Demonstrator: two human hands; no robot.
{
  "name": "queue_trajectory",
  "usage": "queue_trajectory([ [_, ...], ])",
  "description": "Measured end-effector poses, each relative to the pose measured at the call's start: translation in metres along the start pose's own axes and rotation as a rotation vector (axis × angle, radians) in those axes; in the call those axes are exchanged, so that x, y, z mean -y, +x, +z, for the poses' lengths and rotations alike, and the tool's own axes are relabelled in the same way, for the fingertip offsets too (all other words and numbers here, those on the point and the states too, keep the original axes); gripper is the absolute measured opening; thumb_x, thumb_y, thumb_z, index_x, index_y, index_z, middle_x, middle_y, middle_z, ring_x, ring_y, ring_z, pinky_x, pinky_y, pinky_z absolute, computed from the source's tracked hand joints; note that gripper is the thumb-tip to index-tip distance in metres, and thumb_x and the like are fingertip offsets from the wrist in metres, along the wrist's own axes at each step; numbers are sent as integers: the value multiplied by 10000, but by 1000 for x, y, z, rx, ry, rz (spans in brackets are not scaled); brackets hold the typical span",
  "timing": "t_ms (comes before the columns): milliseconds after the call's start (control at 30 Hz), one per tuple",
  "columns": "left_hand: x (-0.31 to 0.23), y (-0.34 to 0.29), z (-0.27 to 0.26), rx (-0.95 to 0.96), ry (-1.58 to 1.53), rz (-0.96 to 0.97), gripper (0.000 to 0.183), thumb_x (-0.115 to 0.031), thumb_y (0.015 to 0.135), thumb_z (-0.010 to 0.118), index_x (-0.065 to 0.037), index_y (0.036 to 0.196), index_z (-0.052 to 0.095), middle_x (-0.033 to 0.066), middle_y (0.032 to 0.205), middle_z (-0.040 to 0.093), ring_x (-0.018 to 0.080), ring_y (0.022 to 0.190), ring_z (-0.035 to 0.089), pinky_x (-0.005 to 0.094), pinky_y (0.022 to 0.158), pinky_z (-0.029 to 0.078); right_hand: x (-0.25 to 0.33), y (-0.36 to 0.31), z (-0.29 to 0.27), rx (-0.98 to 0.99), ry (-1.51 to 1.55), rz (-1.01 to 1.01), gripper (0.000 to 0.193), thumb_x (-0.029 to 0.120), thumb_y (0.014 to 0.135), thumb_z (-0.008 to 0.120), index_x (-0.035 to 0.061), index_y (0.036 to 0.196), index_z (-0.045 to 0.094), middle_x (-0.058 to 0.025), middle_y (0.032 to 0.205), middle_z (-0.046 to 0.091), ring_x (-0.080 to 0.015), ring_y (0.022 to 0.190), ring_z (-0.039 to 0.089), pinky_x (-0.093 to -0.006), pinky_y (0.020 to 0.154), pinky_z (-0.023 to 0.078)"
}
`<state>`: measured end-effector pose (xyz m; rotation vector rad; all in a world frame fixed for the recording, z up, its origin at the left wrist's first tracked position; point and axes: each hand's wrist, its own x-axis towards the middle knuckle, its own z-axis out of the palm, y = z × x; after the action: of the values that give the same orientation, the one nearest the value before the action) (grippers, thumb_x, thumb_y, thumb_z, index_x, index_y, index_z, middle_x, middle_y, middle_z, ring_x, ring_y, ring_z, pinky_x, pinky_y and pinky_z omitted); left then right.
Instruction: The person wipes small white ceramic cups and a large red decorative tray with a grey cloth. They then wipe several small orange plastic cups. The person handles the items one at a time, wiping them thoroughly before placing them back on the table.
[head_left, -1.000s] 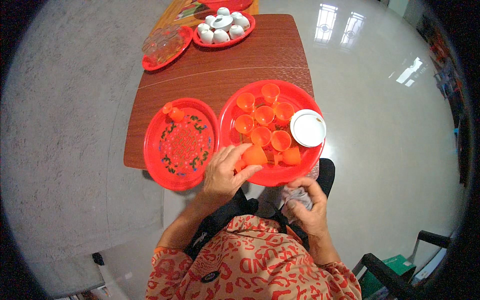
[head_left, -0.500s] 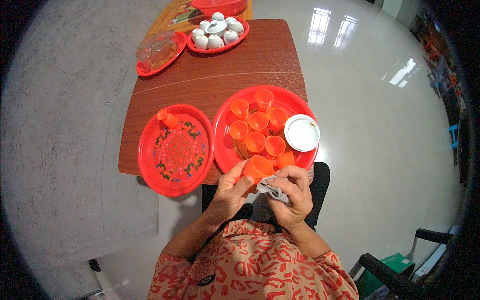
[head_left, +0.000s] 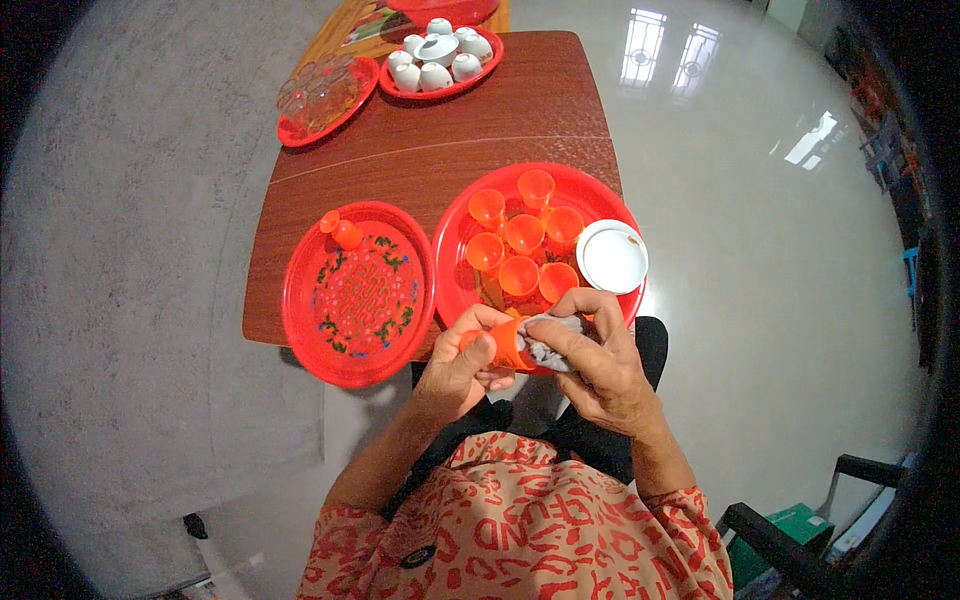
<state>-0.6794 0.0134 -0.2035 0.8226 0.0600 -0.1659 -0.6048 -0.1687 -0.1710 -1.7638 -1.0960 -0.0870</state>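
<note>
Just over the near rim of the right red tray [head_left: 452,290], my left hand [head_left: 455,370] is closed round an orange cup [head_left: 508,344], tipped so its mouth faces right. My right hand [head_left: 607,368] grips a grey cloth [head_left: 556,350], part of which is pushed into the cup's mouth. Several orange cups [head_left: 524,233] stand upright on that tray, with a white dish [head_left: 612,257] at its right side. To the left, another red tray [head_left: 362,300] with a floral pattern carries one small orange cup [head_left: 347,235] lying on its side.
At the table's far end, a red tray [head_left: 438,94] bears white cups around a lidded white bowl [head_left: 436,49]. Beside it, clear glasses [head_left: 318,92] crowd a red plate [head_left: 350,115]. A black-armed chair [head_left: 770,545] stands at lower right, near a green box [head_left: 795,535].
My left hand has tilted the cup from upright toward the right. My right hand has brought the cloth up from beside the cup into its mouth.
</note>
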Motion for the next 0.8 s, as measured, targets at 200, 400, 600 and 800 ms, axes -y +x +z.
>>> queue_trajectory([
  [200, 1, 0, -5, -10, 79, -20, 370, -367, 912, 557, -48, 1074, 459, 67, 874, 564, 79, 657, 479, 222, 535, 366, 0, -13, 1, 110, 63, 38, 425, -46, 687, 616, 30, 1103, 578, -141, 992, 448, -274, 883, 490, -347, 780, 446],
  [400, 5, -2, -3, -49, 105, -34, 398, -390, 894, 580, -50, 1063, 461, 68, 860, 568, 79, 643, 486, 215, 526, 365, 1, -13, -10, 207, 163, 36, 362, -23, 705, 612, 31, 1062, 584, -138, 985, 443, -259, 892, 496, -325, 772, 443],
  [600, 4, 1, -2, -60, 211, 19, 404, -413, 880, 594, -61, 1045, 485, 42, 832, 570, 65, 630, 486, 196, 513, 375, 2, -11, 9, -19, -158, -42, 394, -12, 698, 634, 61, 1082, 584, -152, 1009, 450, -272, 912, 503, -338, 754, 458],
  [800, 3, 3, -9, -70, 430, 88, 385, -409, 883, 594, -66, 1038, 511, 6, 812, 564, 36, 619, 469, 180, 517, 386, 0, -15, 9, 67, -50, 50, 343, -12, 709, 626, 52, 1042, 574, -153, 977, 449, -295, 885, 497, -363, 753, 448],
])
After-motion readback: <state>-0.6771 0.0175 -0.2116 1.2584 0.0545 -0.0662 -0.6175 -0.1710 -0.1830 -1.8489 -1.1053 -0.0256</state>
